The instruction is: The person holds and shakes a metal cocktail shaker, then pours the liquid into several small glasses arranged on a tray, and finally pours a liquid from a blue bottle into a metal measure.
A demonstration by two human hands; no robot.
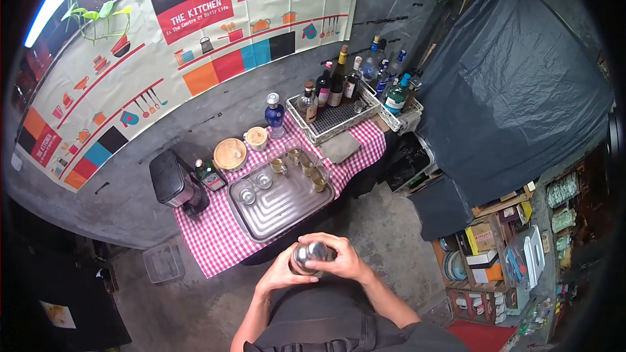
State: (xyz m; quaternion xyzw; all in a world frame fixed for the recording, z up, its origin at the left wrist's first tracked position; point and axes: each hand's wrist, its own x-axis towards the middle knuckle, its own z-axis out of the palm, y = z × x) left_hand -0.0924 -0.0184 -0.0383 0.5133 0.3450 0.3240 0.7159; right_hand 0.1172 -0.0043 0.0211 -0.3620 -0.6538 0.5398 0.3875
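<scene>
A shiny metal cocktail shaker [310, 254] is held in front of my torso, above the floor just short of the table. My left hand [284, 270] wraps its left side, while my right hand [345, 260] grips it from the right with fingers over its top. Beyond my hands lies a metal tray [274, 227] with a ridged bottom. Several glass cups [307, 166] of amber liquid stand at its far right part. Two small clear glasses, one of them a glass with a wider rim [247, 194], are at its left.
A red checked tablecloth [208, 252] covers the table. Around the tray are a black appliance [171, 178], a green bottle [211, 175], wooden-lidded containers [230, 154] and a blue bottle [275, 116]. A wicker basket [337, 129] of bottles stands at the back right; shelves [481, 264] are to the right.
</scene>
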